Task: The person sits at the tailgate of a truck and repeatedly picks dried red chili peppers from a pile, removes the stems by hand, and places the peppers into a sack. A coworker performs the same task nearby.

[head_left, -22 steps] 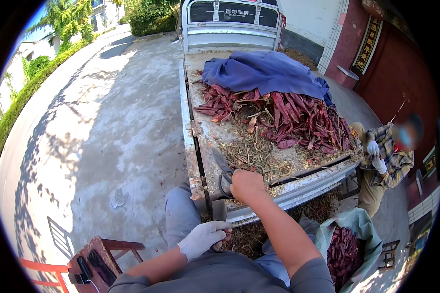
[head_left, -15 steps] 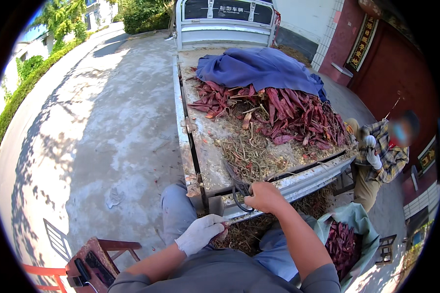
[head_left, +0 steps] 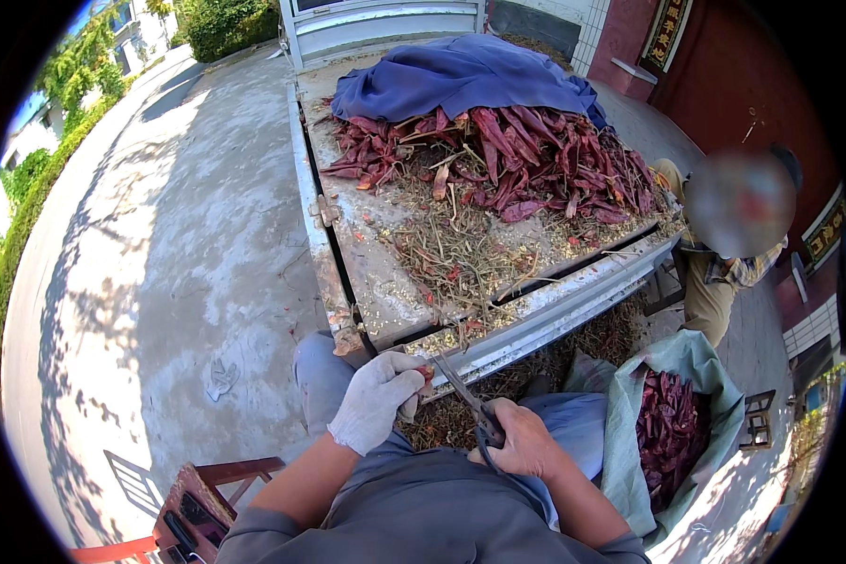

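My left hand (head_left: 379, 402), in a white knit glove, is closed on a dried red chili pepper (head_left: 427, 373); only a small end shows past the fingertips. My bare right hand (head_left: 522, 442) grips a pair of dark scissors (head_left: 472, 402) by the handles. Their blades point up and left, with the tips close to the pepper end. Whether the blades touch it I cannot tell. Beyond my hands, a heap of dried red chili peppers (head_left: 526, 155) lies on the truck bed, partly under a blue cloth (head_left: 461, 75). Dry stems and scraps (head_left: 442, 254) are strewn in front of it.
The metal edge of the truck bed (head_left: 573, 324) runs just past my hands. By my right leg stands a pale green sack (head_left: 625, 442) with red peppers inside. A wooden stool (head_left: 183, 498) is at lower left. Another person (head_left: 705, 291) sits at the right.
The scissors have come off the bed edge, and my right hand now holds them pointing at my left hand. My left hand has risen with the pepper. The view has shifted.
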`<state>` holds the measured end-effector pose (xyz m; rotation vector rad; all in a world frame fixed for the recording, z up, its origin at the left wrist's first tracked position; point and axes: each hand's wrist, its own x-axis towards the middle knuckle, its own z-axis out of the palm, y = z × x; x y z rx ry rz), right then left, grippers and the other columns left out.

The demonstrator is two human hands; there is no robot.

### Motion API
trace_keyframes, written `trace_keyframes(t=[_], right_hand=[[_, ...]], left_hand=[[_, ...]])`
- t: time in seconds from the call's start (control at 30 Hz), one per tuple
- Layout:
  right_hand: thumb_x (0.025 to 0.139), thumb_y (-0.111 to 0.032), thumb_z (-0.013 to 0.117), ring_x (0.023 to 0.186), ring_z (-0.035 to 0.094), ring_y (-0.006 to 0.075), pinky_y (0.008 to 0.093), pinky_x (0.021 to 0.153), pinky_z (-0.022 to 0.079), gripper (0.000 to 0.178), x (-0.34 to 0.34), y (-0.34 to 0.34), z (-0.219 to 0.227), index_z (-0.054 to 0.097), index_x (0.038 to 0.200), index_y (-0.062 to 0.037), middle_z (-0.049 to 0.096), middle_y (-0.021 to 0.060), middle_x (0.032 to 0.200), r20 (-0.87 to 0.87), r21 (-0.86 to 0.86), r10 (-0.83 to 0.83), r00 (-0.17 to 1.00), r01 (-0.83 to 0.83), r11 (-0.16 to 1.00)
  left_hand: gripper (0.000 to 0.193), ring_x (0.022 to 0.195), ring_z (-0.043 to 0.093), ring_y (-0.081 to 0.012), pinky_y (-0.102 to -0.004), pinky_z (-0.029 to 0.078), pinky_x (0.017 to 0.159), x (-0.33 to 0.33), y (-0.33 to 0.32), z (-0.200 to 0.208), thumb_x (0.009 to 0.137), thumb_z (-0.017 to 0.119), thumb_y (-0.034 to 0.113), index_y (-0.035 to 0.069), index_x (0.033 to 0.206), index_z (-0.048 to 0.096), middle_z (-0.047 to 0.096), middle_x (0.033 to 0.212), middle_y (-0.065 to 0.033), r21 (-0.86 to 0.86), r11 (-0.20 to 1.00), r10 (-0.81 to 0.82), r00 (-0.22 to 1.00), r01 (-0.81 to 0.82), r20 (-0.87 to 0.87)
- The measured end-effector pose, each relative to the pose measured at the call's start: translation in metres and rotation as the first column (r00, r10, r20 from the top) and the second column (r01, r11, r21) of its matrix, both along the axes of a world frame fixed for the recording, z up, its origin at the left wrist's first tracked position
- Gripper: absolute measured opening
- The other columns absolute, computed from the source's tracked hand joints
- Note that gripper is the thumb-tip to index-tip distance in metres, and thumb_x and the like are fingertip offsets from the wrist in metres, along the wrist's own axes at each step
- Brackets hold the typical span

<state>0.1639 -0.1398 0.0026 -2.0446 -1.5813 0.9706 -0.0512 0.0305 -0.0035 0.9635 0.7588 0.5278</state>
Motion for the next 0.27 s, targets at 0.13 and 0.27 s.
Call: trace_keyframes(t=[0.13, 0.27], right_hand=[[0.071, -0.058, 0.093, 0.102, 0.069, 0.0419, 0.0485, 0.094, 0.051, 0.078, -0.0049, -0.0031, -0.0074, 0.068, 0.116, 0.0004, 0.070, 0.0199, 0.106, 0.155, 0.115, 0.019, 0.988, -0.037, 0.993], [0.071, -0.056, 0.094, 0.104, 0.069, 0.0405, 0.0477, 0.095, 0.050, 0.079, -0.0078, -0.0004, -0.0036, 0.068, 0.120, 0.0005, 0.070, 0.0187, 0.107, 0.178, 0.099, 0.029, 0.984, -0.048, 0.994]], left_hand=[[0.017, 0.062, 0.059, -0.0082, -0.0243, 0.047, 0.055, 0.0029, -0.0025, -0.0022, 0.107, 0.066, 0.009, -0.003, 0.119, 0.065, 0.073, 0.093, -0.0101, 0.024, 1.000, 0.020, 1.000, -0.020, -0.020], [0.023, 0.059, 0.058, -0.0087, -0.0241, 0.046, 0.053, 0.0028, -0.0011, -0.0094, 0.107, 0.068, 0.010, -0.002, 0.125, 0.062, 0.074, 0.089, -0.0120, 0.056, 0.997, -0.053, 0.997, 0.056, -0.058]])
